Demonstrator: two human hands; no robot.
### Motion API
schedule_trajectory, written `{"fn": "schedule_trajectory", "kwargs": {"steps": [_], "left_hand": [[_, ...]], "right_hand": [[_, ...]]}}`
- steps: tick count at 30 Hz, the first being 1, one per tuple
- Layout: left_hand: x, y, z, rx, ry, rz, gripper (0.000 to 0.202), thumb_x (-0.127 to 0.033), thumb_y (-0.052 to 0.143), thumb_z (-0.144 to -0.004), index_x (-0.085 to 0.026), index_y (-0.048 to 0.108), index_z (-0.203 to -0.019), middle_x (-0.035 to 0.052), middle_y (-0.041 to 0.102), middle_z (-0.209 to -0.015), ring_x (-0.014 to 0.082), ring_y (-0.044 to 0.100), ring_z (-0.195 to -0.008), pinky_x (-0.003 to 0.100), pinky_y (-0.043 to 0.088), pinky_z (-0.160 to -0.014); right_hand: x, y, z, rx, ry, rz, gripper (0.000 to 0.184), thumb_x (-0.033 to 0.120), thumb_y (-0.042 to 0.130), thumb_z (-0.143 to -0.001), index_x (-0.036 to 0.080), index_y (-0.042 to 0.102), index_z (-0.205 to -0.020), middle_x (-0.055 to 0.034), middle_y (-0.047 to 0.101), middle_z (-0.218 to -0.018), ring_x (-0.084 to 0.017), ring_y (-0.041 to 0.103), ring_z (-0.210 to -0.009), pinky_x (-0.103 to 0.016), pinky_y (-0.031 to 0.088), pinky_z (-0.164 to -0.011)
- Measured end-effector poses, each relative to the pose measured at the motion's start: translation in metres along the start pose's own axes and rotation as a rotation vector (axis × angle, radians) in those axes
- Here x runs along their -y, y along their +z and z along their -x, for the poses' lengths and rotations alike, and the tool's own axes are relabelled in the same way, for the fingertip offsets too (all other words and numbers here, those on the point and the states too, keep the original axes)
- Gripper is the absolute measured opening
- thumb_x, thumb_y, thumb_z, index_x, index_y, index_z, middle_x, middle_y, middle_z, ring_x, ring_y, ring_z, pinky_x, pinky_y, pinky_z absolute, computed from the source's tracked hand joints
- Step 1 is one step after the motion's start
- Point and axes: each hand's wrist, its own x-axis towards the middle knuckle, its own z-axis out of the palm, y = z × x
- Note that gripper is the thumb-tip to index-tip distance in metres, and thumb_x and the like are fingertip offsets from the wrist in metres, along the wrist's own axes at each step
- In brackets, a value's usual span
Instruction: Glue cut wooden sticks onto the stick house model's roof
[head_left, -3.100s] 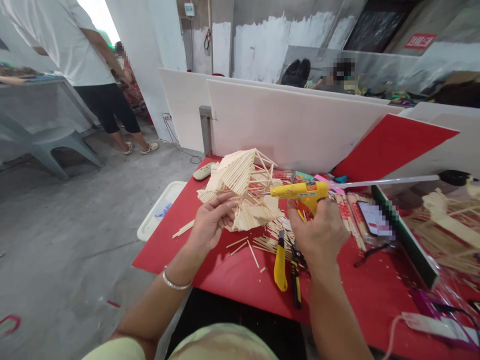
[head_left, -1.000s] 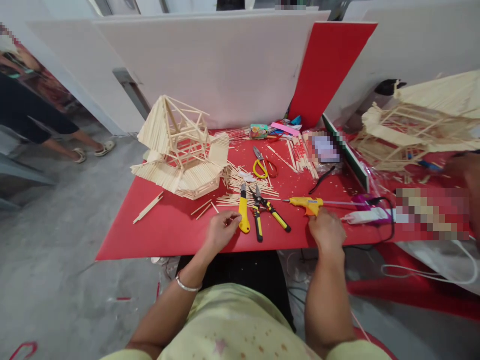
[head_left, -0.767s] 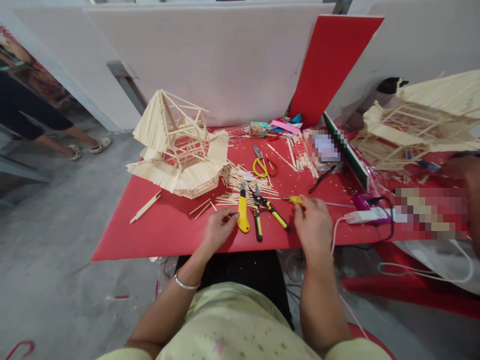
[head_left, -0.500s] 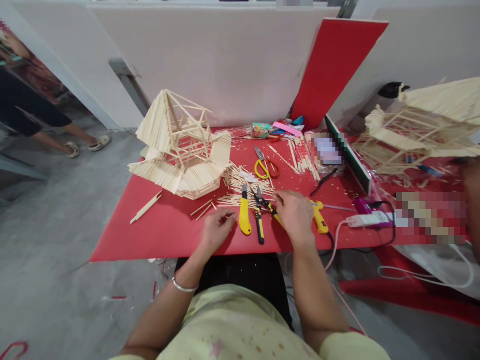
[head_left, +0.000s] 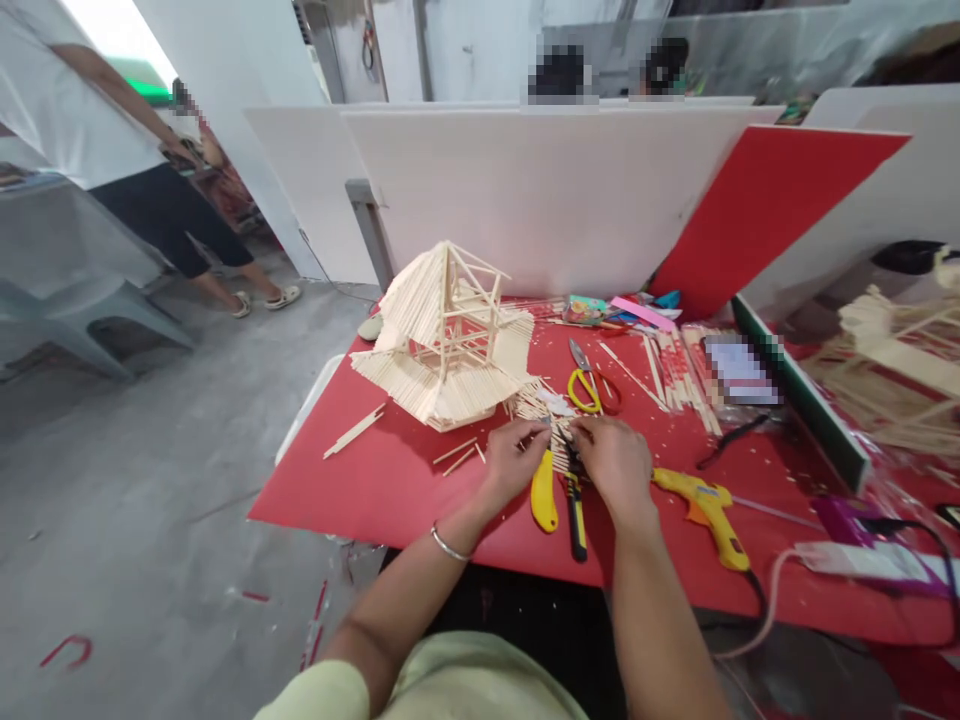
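My left hand (head_left: 517, 458) is over the near edge of a loose pile of thin wooden sticks (head_left: 534, 402), its fingers pinched together beside the blade end of a yellow utility knife (head_left: 544, 498). Across from it my right hand (head_left: 616, 462) has its fingertips closed at the right side of the pile, by the jaws of yellow-and-black pliers (head_left: 576, 515). Whatever is between the fingertips of either hand is too small to make out. A pagoda-like model of wooden sticks (head_left: 442, 350) stands behind my left hand, its roof partly covered.
Yellow-and-red-handled scissors (head_left: 583, 390) lie behind the pile. A yellow glue gun (head_left: 705, 505) with a cord is to the right, near a purple box (head_left: 844, 525). Bundled sticks (head_left: 679, 380) and a phone (head_left: 742, 368) lie farther back. A person (head_left: 180, 215) stands at the left.
Both hands have moved forward and closer together, onto the stick pile; my right hand has come off the pliers' handle side. The view has tilted up and turned left.
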Motion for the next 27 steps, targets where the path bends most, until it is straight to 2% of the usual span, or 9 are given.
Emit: {"fn": "schedule_trajectory", "kwargs": {"steps": [3,7,10,17,21,27], "left_hand": [[0.005,-0.002,0.004,-0.019,-0.021,0.01,0.02,-0.028,0.059,-0.089,-0.017,0.075,-0.09,0.0061,0.073,-0.085,0.0166,0.065,-0.077,0.027,0.049,-0.072],[0.012,0.0,0.004,-0.039,-0.123,0.077,0.019,-0.028,0.06,-0.086,-0.016,0.075,-0.087,0.0051,0.072,-0.082,0.0164,0.064,-0.076,0.026,0.049,-0.069],[0.016,0.003,0.004,-0.036,-0.223,0.167,0.019,-0.029,0.062,-0.083,-0.016,0.075,-0.085,0.0041,0.071,-0.079,0.0148,0.063,-0.071,0.024,0.049,-0.064],[0.025,0.007,0.001,-0.063,-0.546,0.397,0.027,-0.037,0.069,-0.076,-0.012,0.07,-0.086,-0.0004,0.061,-0.063,0.0076,0.051,-0.045,0.02,0.042,-0.044],[0.026,0.009,0.0,-0.076,-0.567,0.411,0.025,-0.036,0.069,-0.077,-0.012,0.07,-0.085,-0.0006,0.061,-0.063,0.007,0.051,-0.044,0.018,0.039,-0.042],[0.027,0.01,-0.001,-0.087,-0.554,0.385,0.024,-0.032,0.067,-0.078,-0.011,0.071,-0.089,-0.0003,0.061,-0.063,0.0066,0.049,-0.043,0.018,0.037,-0.04]], "right_hand": [[0.002,0.007,-0.005,0.019,0.004,-0.009,0.023,0.031,0.052,-0.093,0.024,0.073,-0.097,-0.0071,0.073,-0.093,-0.019,0.065,-0.089,-0.028,0.038,-0.074],[0.005,0.011,-0.01,0.044,0.019,-0.013,0.023,0.031,0.053,-0.093,0.023,0.074,-0.097,-0.0081,0.073,-0.096,-0.019,0.064,-0.091,-0.028,0.04,-0.076],[0.004,0.009,-0.013,0.062,0.041,-0.005,0.023,0.031,0.054,-0.092,0.022,0.074,-0.1,-0.0086,0.073,-0.098,-0.019,0.064,-0.094,-0.028,0.041,-0.079],[-0.007,0.007,-0.023,0.117,0.107,0.041,0.027,0.032,0.051,-0.093,0.023,0.074,-0.103,-0.0098,0.073,-0.099,-0.02,0.064,-0.096,-0.029,0.043,-0.082],[-0.006,0.011,-0.031,0.153,0.085,0.032,0.028,0.034,0.05,-0.093,0.024,0.074,-0.104,-0.0087,0.073,-0.101,-0.02,0.064,-0.097,-0.028,0.043,-0.082],[0.009,0.017,-0.048,0.212,0.021,0.004,0.027,0.037,0.053,-0.091,0.026,0.074,-0.105,-0.0066,0.074,-0.101,-0.019,0.065,-0.096,-0.025,0.044,-0.078]]}}
